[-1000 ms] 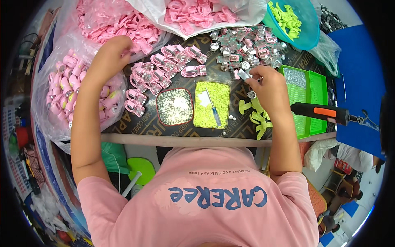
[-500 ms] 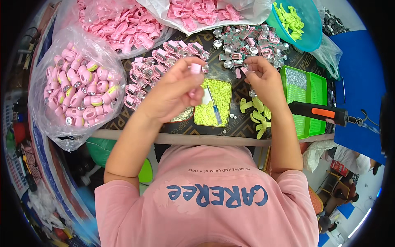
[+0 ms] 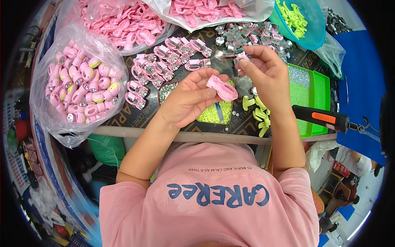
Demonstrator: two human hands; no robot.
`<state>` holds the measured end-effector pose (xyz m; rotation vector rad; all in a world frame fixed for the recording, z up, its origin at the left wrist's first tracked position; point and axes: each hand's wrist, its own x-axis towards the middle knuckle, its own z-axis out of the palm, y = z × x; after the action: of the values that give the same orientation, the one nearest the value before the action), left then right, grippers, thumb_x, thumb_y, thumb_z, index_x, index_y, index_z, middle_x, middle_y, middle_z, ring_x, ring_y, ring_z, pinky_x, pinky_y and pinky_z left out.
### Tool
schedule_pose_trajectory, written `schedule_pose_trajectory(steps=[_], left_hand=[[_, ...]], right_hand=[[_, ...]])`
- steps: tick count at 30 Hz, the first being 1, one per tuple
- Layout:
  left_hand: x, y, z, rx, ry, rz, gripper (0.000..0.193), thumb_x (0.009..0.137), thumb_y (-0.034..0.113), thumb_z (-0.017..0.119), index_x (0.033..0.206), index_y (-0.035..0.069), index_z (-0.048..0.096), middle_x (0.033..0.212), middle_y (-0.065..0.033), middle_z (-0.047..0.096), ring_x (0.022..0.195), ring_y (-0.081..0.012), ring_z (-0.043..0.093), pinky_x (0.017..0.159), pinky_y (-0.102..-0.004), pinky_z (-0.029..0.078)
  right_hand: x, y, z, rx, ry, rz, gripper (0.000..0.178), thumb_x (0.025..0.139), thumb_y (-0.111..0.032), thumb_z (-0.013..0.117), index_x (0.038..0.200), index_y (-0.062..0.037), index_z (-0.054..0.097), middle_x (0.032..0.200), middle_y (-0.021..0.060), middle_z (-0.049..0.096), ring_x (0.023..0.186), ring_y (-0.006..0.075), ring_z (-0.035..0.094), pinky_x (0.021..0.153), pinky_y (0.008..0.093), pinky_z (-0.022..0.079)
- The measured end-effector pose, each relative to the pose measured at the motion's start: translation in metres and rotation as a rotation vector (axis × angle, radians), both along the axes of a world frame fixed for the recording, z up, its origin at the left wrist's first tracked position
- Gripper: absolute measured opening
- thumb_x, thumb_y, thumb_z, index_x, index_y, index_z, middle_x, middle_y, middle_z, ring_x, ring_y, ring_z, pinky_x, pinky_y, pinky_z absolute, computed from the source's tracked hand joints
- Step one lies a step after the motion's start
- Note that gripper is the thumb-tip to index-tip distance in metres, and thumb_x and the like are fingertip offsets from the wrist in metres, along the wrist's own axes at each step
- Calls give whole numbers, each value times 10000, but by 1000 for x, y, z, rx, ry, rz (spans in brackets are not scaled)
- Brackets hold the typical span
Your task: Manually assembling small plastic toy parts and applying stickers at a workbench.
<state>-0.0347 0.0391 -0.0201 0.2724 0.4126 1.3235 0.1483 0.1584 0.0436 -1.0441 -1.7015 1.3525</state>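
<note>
My left hand [image 3: 186,97] pinches a pink plastic flashlight shell [image 3: 222,88], its hollow side up, above a tin of small yellow-green parts [image 3: 214,117]. A blue screwdriver [image 3: 219,112] lies in that tin, partly hidden by the shell. To the right, my right hand [image 3: 266,68] has its fingertips closed on a small pink-and-silver flashlight insert [image 3: 241,57], slightly blurred. It is just in front of a heap of similar inserts [image 3: 263,33]. Left of it are pink shells fitted with silver inserts [image 3: 164,61], and one more fitted shell [image 3: 197,64] lies apart near my left fingers.
A clear bag of pink flashlights [image 3: 84,88] stands at left. Pink shells [image 3: 123,26] fill bags at the back. A teal bowl [image 3: 317,35] holds yellow-green pieces, with more such pieces [image 3: 261,113] by my right wrist. A black-and-orange tool [image 3: 323,118] hangs beside green trays [image 3: 319,94].
My left hand has moved right and lower, now with a pink shell in its fingers. A fitted shell now lies by the left group. My right hand has shifted slightly with a small insert.
</note>
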Motion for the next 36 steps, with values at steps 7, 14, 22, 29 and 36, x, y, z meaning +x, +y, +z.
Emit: schedule_pose_trajectory(steps=[7,14,22,29,36], left_hand=[[6,-6,7,-54,101,90,365,963,-41,653,1314,19,570,1296,-178,667,1161,-282,684,1056,-443,547],[9,-6,12,-58,130,106,347,942,-57,674,1271,11,590,1259,-176,680,1114,-270,700,999,-430,581],[15,-9,13,-114,161,130,328,947,-48,681,1257,7,589,1183,-173,697,1070,-266,708,971,-423,597],[22,-8,18,-197,17,254,287,957,-18,689,1221,23,584,1189,-171,696,1089,-274,701,993,-434,581],[36,-14,16,-151,-10,307,258,985,36,667,1239,31,617,1224,-130,699,1119,-235,686,998,-399,557]], right_hand=[[8,-20,26,-86,-274,330,263,883,0,785,1134,46,719,1014,56,746,902,99,687,779,246,558],[10,-25,25,-103,-378,316,254,860,17,795,1109,34,748,995,60,751,875,99,688,754,246,558],[11,-28,22,125,-400,349,283,832,-3,802,1112,-29,771,926,100,704,784,164,663,696,286,543],[6,-41,15,608,-308,303,468,735,-31,834,1186,-38,710,1034,118,661,904,328,633,817,404,535],[5,-41,-16,812,-203,212,349,749,24,789,1085,-2,695,1006,130,648,864,318,618,737,409,496]])
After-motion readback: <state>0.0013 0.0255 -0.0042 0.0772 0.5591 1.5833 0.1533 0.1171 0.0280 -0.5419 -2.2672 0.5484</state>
